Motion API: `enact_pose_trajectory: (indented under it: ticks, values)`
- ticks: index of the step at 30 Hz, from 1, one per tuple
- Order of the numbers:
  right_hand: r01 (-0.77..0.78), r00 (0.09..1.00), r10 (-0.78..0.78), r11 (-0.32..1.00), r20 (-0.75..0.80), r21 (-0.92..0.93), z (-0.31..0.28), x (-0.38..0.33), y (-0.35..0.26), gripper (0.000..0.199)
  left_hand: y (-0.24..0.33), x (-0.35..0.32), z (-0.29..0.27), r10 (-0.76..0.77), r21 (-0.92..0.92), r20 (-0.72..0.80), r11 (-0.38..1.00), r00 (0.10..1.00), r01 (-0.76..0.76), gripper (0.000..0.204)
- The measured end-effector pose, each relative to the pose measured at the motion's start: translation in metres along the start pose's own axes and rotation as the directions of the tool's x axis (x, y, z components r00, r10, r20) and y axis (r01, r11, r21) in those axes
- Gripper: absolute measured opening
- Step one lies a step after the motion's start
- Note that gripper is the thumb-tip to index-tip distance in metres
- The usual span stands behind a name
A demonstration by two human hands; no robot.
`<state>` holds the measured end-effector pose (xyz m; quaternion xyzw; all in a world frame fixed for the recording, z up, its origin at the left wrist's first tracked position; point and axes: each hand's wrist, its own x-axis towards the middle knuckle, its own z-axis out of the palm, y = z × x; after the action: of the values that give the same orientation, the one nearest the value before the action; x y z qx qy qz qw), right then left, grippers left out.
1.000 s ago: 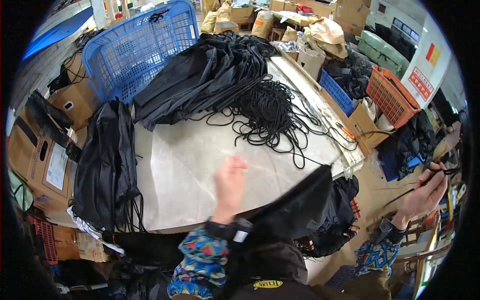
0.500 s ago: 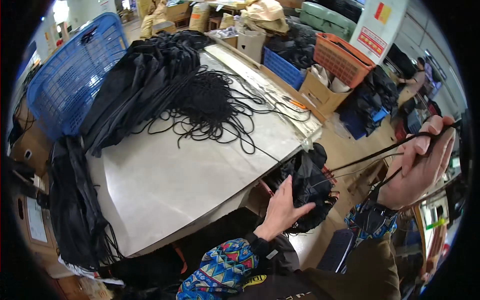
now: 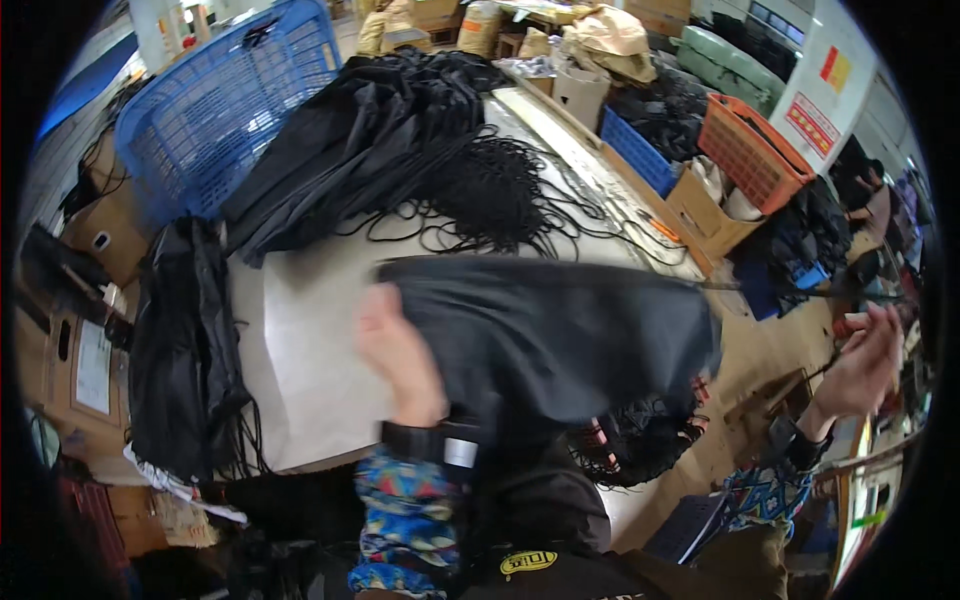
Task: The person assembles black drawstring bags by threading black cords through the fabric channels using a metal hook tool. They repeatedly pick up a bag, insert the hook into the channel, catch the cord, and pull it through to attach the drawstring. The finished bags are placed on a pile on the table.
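A black fabric piece (image 3: pixel 560 335), apparently a drawstring bag, is stretched out flat above the near edge of the pale table (image 3: pixel 310 390). My left hand (image 3: pixel 400 350), smeared by motion, is closed on its left end. From its upper right corner a black cord (image 3: pixel 780 291) runs taut to my right hand (image 3: pixel 868 365), raised at the far right with its fingers closed on the cord. Beyond the fabric lies a tangle of loose black cords (image 3: pixel 490 195), next to a heap of black fabric pieces (image 3: pixel 360 150). Below the stretched piece hangs a dark bundle (image 3: pixel 645 440), partly covered.
A blue plastic basket (image 3: pixel 220 110) stands tilted behind the table's left side. More black fabric (image 3: pixel 185 350) drapes over the left edge. An orange basket (image 3: pixel 755 150), a blue crate (image 3: pixel 638 150) and a cardboard box (image 3: pixel 705 215) stand to the right. A person (image 3: pixel 872 210) is farther back.
My left hand has moved left and pulled the black fabric out across the table edge. My right hand still holds the cord, now farther out to the right. The view has turned slightly left.
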<state>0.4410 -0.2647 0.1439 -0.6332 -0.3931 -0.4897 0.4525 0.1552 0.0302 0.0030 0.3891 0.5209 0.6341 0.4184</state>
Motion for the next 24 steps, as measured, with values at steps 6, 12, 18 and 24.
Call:
enact_pose_trajectory:
  ticks: [6, 12, 18, 24]
  values:
    - [-0.371, 0.925, 0.373, 0.928, 0.071, -0.038, 0.042, -0.006, 0.095, 0.027, -0.031, 0.095, -0.166, -0.14, -0.357, -0.418, 0.934, 0.897, -0.02, 0.03]
    - [-0.341, 0.845, 0.305, 0.94, 0.439, 0.003, 0.076, -0.028, 0.059, 0.024, -0.052, 0.056, -0.182, -0.192, -0.392, -0.231, 0.916, 0.954, 0.089, 0.007]
    - [-0.24, 0.6, -0.17, 0.894, 0.782, 0.379, 0.11, -0.129, -0.125, 0.032, -0.029, -0.01, -0.146, -0.321, -0.41, 0.362, 0.789, 0.875, 0.458, 0.017]
    - [0.131, 0.395, -0.485, 0.87, 0.78, 0.475, 0.134, -0.177, -0.181, 0.045, -0.001, -0.041, -0.1, -0.437, -0.23, 0.308, 0.827, 0.845, 0.512, 0.022]
